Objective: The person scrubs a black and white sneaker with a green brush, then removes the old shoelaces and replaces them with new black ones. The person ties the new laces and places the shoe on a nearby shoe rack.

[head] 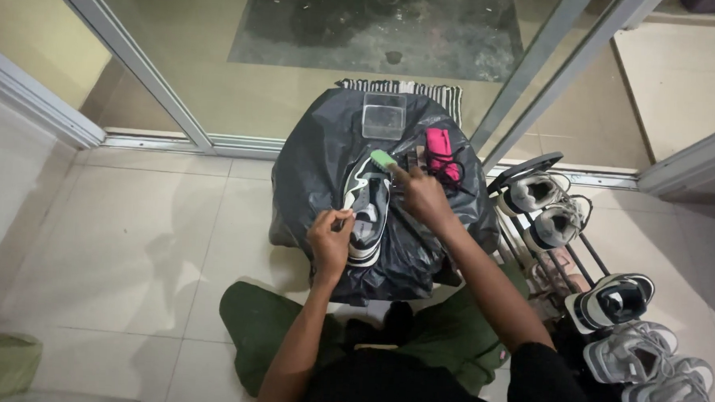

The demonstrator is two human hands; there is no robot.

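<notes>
Head view, looking down over our own lap. Item one: our right hand (424, 194), fingers closed around a small green sponge-like block (383, 159), which it presses to the toe end of a black-and-white sneaker (367, 213). Item two: our left hand (330, 238), gripping the sneaker's side near the heel and steadying it. The sneaker lies sole-down, toe pointing away from us, on a black plastic bag (319, 155) spread over a low stand we cannot make out.

On the bag beyond the shoe: a clear, square-cornered plastic box (384, 116), no label legible; to its right, a bright pink object with a black cord (440, 155), kind uncertain. A striped mat edge (427, 89) shows behind the bag, against the sliding glass door's metal frame (540, 68).

To our right: a slatted shoe rack (568, 246) carrying several pairs, a grey-white pair (544, 205) at the top, a black-and-white shoe (610, 300) lower, pale grey sneakers (655, 375) nearest. Pale floor tiles (131, 239) all round; a green cloth (1, 364) at lower left.

Risks, as we judge them: the slick bag may let the shoe slide under the rubbing pressure if the left grip eases; the clear box and the pink object sit close to the working hand and could be knocked off the bag's edge; the cord lies near enough to snag a finger.
</notes>
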